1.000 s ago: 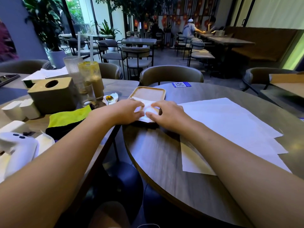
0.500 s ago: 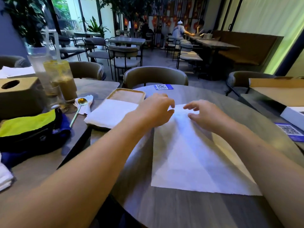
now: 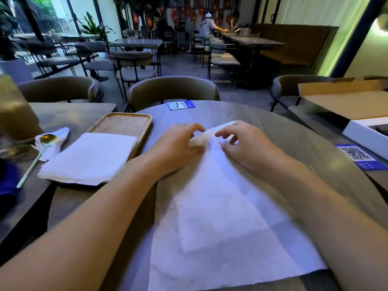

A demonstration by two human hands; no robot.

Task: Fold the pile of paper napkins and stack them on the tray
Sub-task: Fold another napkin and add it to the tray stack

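Note:
A pile of flat white paper napkins [image 3: 226, 227] lies on the round table in front of me. At its far edge my left hand [image 3: 180, 148] and my right hand [image 3: 245, 145] each pinch the top napkin, and that far edge is lifted a little off the pile. To the left stands a wooden tray [image 3: 126, 122]. A stack of folded white napkins [image 3: 90, 158] lies on the tray's near half and overhangs its front rim.
A gold spoon [image 3: 42, 150] lies on a crumpled napkin left of the tray. A blue QR card [image 3: 180, 105] sits at the table's far edge, another QR card [image 3: 359, 156] at the right. An open white box [image 3: 369, 133] stands on the right-hand table. Chairs ring the table.
Both hands left the folded napkins on the tray and moved right to the flat pile. They now pinch the top napkin's far edge, which has started to lift.

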